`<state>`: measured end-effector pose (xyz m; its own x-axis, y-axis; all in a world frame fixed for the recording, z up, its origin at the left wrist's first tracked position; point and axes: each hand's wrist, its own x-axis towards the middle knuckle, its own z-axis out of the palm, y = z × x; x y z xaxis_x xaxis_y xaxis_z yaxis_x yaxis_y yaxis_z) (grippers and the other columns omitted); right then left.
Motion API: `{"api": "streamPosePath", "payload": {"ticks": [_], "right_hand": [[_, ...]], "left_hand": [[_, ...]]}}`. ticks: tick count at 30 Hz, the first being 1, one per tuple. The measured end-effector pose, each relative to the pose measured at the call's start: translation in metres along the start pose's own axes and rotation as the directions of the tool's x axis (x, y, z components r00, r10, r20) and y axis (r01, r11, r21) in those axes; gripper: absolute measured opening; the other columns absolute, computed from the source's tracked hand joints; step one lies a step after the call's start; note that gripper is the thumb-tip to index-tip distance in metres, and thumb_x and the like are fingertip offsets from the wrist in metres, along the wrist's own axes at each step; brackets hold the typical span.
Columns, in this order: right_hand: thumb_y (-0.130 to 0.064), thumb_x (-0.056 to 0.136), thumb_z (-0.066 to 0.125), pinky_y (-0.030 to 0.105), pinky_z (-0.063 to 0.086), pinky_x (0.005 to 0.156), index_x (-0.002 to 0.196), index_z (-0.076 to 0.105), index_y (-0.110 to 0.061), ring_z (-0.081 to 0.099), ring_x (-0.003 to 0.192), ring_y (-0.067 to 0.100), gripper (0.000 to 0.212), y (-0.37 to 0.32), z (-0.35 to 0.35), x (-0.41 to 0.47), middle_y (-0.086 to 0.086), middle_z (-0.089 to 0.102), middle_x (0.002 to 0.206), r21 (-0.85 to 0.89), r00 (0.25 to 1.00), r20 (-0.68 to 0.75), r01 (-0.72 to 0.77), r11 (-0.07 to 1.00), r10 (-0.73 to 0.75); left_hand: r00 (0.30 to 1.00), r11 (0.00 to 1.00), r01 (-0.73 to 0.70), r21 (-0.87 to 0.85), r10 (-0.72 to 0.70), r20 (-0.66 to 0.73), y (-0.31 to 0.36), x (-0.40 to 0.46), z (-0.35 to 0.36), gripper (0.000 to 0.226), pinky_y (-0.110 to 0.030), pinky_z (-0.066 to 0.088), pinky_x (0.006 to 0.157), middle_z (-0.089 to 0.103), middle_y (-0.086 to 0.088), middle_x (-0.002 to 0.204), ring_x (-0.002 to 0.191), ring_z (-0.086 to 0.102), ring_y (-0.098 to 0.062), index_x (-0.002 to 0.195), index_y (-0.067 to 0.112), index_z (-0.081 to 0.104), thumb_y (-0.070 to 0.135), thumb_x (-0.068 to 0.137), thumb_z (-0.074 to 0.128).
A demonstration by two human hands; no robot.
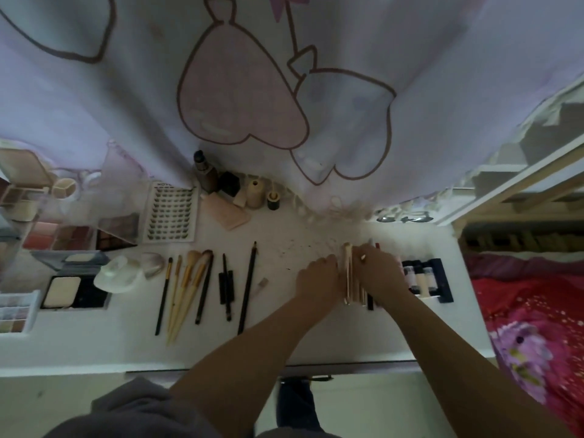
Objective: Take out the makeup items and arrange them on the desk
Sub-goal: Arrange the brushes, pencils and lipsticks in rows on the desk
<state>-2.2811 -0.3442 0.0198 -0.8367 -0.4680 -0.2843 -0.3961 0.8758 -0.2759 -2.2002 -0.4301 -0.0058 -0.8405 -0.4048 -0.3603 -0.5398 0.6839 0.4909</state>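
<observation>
Both hands, left (pixel 316 278) and right (pixel 380 273), press together several pale tubes (pixel 354 286).

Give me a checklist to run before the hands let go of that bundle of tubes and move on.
1. Both hands on the tubes: ok; left hand and right hand flank them.
2. Tubes lying flat on the desk: ok, as far as visible.
3. Tubes lined up parallel: cannot tell; the right hand covers part.
4. Clear of the dark tray: cannot tell; the right hand hides the gap.
5. Clear of the pencils: ok, bare desk between.
6. Brushes undisturbed in their row: ok.
</observation>
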Motion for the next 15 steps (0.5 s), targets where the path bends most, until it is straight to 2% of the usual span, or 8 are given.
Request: {"api": "streamPosePath", "payload": {"ticks": [4, 7, 9, 12, 15], "right_hand": [[-0.022, 0.097, 0.039, 0.025, 0.035, 0.064, 0.094, 0.060, -0.010, 0.054, 0.075, 0.019, 0.024, 0.008, 0.002, 0.016, 0.008, 0.063, 0.095, -0.009, 0.999, 0.038, 0.037, 0.999, -0.037], [-0.027, 0.097, 0.040, 0.028, 0.039, 0.066, 0.092, 0.058, -0.008, 0.059, 0.086, 0.026, 0.027, 0.006, 0.002, 0.025, 0.010, 0.061, 0.094, 0.027, 0.997, 0.070, 0.029, 0.999, -0.031], [-0.031, 0.097, 0.041, 0.030, 0.041, 0.068, 0.085, 0.055, -0.008, 0.058, 0.083, 0.027, 0.029, 0.002, 0.003, 0.029, 0.010, 0.060, 0.084, 0.052, 0.994, 0.103, 0.041, 0.998, -0.046], [-0.039, 0.096, 0.043, 0.027, 0.039, 0.065, 0.073, 0.050, -0.008, 0.052, 0.071, 0.021, 0.039, -0.007, -0.002, 0.033, 0.004, 0.052, 0.069, 0.119, 0.985, 0.168, 0.024, 0.993, -0.044], [-0.042, 0.093, 0.049, 0.021, 0.033, 0.047, 0.055, 0.050, -0.012, 0.047, 0.042, 0.007, 0.049, -0.014, -0.012, 0.030, -0.004, 0.048, 0.045, 0.345, 0.941, 0.337, -0.093, 0.934, -0.030]], "left_hand": [[0.997, 0.992, 0.074, 0.105, -0.075, 0.004, 0.018, 0.013, 0.017, 0.020, -0.036, 0.043, 0.078, 0.059, -0.009, 0.109, 0.100, 0.058, -0.028, 0.107, 0.012, 0.049, 0.025, 0.093, 0.040], [0.989, 0.988, 0.142, 0.061, -0.144, 0.032, 0.018, 0.018, 0.017, 0.017, -0.034, 0.045, 0.075, 0.061, -0.006, 0.101, 0.090, 0.061, -0.024, 0.094, 0.016, 0.050, 0.030, 0.091, 0.042], [0.985, 0.986, 0.167, 0.025, -0.168, 0.038, 0.016, 0.017, 0.015, 0.018, -0.035, 0.048, 0.078, 0.060, -0.005, 0.101, 0.090, 0.061, -0.024, 0.094, 0.015, 0.050, 0.031, 0.090, 0.043], [0.995, 0.994, 0.100, 0.034, -0.100, -0.002, 0.006, 0.007, 0.008, 0.023, -0.036, 0.045, 0.080, 0.057, -0.007, 0.106, 0.095, 0.059, -0.026, 0.103, 0.011, 0.049, 0.031, 0.093, 0.043], [0.999, 0.999, -0.032, -0.006, 0.031, -0.033, -0.010, -0.010, -0.007, 0.023, -0.034, 0.041, 0.069, 0.057, -0.011, 0.103, 0.088, 0.057, -0.028, 0.107, 0.007, 0.046, 0.026, 0.094, 0.044]]}}
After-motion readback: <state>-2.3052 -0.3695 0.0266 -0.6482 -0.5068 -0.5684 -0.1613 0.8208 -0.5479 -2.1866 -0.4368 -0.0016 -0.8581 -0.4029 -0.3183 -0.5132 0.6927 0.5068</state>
